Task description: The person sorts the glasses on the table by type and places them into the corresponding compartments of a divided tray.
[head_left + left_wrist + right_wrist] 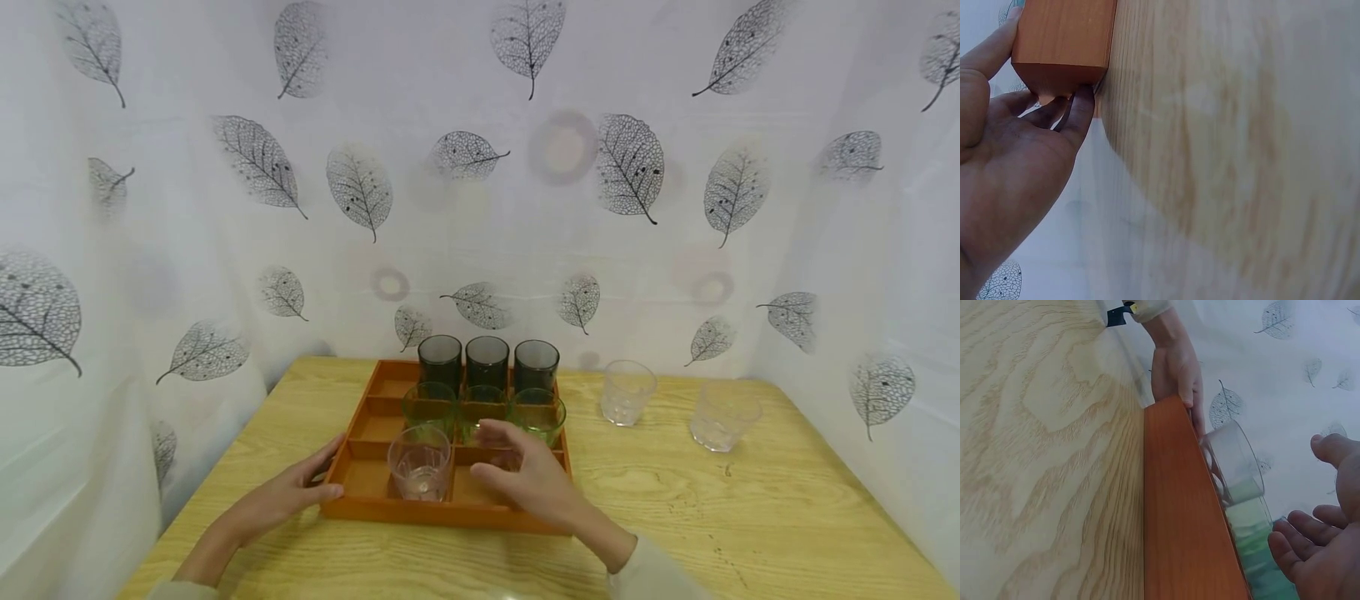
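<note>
The left hand point(288, 490) is holding the orange wooden tray point(375, 507) by its near left corner; a hard tug could be tipping glasses. Inside, a clear tumbler point(420, 473) is sitting near, three green tumblers point(483, 407) midway, three dark tumblers point(487, 363) far. The right hand point(531, 481) is hovering over the near right part, fingers loose, holding nothing; dipping, it could be knocking a green one. Two more clear tumblers point(628, 393) are standing right, on the table point(637, 483).

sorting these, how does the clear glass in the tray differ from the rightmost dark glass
Colour: the clear glass is colourless, the dark glass smoky grey. Place: the clear glass sits in the front row, the dark glass in the back. Both stand mouth up in the tray.
</note>
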### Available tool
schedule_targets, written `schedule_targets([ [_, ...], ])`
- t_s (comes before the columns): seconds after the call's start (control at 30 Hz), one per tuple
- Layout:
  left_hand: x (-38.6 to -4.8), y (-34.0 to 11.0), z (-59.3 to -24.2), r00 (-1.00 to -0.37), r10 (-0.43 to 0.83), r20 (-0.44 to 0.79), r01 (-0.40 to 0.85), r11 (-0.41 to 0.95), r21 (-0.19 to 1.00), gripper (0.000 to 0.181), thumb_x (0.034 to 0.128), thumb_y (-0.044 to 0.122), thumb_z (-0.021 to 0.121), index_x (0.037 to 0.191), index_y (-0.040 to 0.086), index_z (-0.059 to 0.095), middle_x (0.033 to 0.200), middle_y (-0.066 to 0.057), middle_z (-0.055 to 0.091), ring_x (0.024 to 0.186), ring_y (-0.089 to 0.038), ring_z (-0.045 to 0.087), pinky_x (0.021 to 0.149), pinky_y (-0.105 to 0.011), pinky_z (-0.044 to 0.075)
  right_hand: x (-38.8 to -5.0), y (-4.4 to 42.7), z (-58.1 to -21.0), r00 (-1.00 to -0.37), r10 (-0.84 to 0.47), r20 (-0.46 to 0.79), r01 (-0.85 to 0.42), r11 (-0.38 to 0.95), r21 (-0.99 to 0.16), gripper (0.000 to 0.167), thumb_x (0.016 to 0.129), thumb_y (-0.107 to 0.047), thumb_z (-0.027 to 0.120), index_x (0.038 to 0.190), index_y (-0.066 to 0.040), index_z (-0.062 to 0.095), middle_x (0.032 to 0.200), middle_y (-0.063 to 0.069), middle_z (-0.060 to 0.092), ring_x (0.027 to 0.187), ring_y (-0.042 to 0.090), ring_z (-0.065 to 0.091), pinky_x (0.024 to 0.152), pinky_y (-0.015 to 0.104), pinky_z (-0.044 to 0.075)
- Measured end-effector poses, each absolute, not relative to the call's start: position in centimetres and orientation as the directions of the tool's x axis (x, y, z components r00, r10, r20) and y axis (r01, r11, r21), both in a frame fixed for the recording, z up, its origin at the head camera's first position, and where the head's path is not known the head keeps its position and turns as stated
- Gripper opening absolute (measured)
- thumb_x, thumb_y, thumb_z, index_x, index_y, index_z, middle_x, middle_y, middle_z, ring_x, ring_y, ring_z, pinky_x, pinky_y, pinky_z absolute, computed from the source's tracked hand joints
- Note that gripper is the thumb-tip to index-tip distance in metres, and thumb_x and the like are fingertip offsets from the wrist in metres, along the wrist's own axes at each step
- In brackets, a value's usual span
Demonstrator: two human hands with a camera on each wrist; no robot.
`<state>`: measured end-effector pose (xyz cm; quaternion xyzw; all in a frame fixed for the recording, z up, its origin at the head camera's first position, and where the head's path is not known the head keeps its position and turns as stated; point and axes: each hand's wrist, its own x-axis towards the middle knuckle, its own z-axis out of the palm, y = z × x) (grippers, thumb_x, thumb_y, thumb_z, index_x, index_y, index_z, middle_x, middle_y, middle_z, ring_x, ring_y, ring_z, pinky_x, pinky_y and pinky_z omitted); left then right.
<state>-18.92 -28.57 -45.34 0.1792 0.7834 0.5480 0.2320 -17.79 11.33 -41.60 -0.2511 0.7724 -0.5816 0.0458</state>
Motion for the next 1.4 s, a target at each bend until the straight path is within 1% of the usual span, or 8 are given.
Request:
schedule_targets([
  [0.17,-19.0,-28.6,-45.3,-0.825,0.539,-0.172,0.031,0.347,0.937,0.079,0.1109,0.021,0.05,0.166,0.006,-0.005,0.169,-0.024,-0.009,0.151,-0.056,0.005,0.101,-0.016,0.039,-17.5,13.7,-41.7,-0.876,-0.425,0.229,-0.341,0.207,-0.917,0.055,0.099,-0.021,0.073,0.147,-0.001,0.053,0.137,0.02,0.062,0.125,0.042,0.058,0.104,0.041,0.05],
  [0.4,-18.9,-28.6,-45.3,-0.832,0.53,-0.163,0.06,0.379,0.924,0.078,0.111,0.022,0.05,0.166,0.005,-0.003,0.17,-0.024,-0.006,0.15,-0.057,0.007,0.114,-0.052,0.032,-16.9,16.5,-42.2,-0.875,-0.42,0.24,-0.345,0.195,-0.918,0.056,0.099,-0.016,0.071,0.147,0.004,0.05,0.137,0.026,0.06,0.121,0.044,0.06,0.102,0.032,0.051],
  [0.5,-18.8,-28.5,-45.3,-0.834,0.527,-0.162,0.062,0.382,0.922,0.078,0.111,0.022,0.05,0.166,0.005,-0.003,0.17,-0.024,-0.006,0.15,-0.057,0.008,0.114,-0.058,0.029,-16.6,17.7,-42.4,-0.883,-0.395,0.253,-0.355,0.212,-0.91,0.052,0.1,-0.015,0.071,0.146,0.0,0.053,0.135,0.025,0.062,0.119,0.043,0.061,0.099,0.031,0.052],
  [0.63,-18.8,-28.5,-45.1,-0.832,0.529,-0.17,0.054,0.382,0.922,0.078,0.1112,0.023,0.049,0.166,0.005,-0.004,0.17,-0.024,-0.007,0.15,-0.057,0.008,0.115,-0.06,0.028,-16.4,19.3,-42.4,-0.901,-0.349,0.259,-0.357,0.254,-0.899,0.049,0.099,-0.014,0.071,0.144,-0.003,0.056,0.133,0.017,0.066,0.118,0.037,0.063,0.096,0.029,0.053],
  [0.87,-18.8,-28.5,-45.0,-0.833,0.527,-0.169,0.057,0.386,0.921,0.078,0.111,0.023,0.05,0.166,0.006,-0.003,0.169,-0.025,-0.006,0.15,-0.058,0.008,0.115,-0.061,0.028,-16.1,21.9,-42.5,-0.92,-0.277,0.277,-0.355,0.289,-0.889,0.048,0.099,-0.011,0.07,0.143,0.003,0.055,0.131,0.021,0.065,0.117,0.029,0.065,0.093,0.027,0.054],
  [1.03,-18.7,-28.5,-44.9,-0.834,0.527,-0.166,0.066,0.393,0.917,0.078,0.1108,0.023,0.05,0.166,0.005,-0.003,0.169,-0.025,-0.006,0.149,-0.058,0.009,0.115,-0.062,0.027,-15.6,24.0,-42.5,-0.945,-0.209,0.252,-0.312,0.336,-0.889,0.051,0.099,-0.014,0.072,0.144,0.002,0.054,0.131,0.015,0.066,0.116,0.024,0.066,0.094,0.026,0.054],
  [1.27,-18.8,-28.6,-45.0,-0.832,0.531,-0.161,0.071,0.389,0.919,0.078,0.1108,0.023,0.05,0.166,0.006,-0.003,0.169,-0.025,-0.005,0.149,-0.058,0.009,0.115,-0.063,0.026,-15.2,27.2,-43.1,-0.963,-0.118,0.242,-0.269,0.401,-0.876,0.051,0.1,-0.015,0.07,0.146,0.001,0.053,0.133,0.022,0.063,0.116,0.012,0.064,0.093,0.02,0.052],
  [1.4,-18.9,-28.6,-45.2,-0.829,0.538,-0.155,0.068,0.372,0.926,0.078,0.1108,0.021,0.05,0.166,0.005,-0.003,0.169,-0.026,-0.005,0.149,-0.059,0.01,0.114,-0.063,0.027,-14.9,28.9,-43.2,-0.969,-0.08,0.235,-0.246,0.439,-0.864,0.05,0.103,-0.018,0.068,0.146,0.001,0.052,0.135,0.02,0.062,0.115,0.008,0.063,0.091,0.017,0.051],
])
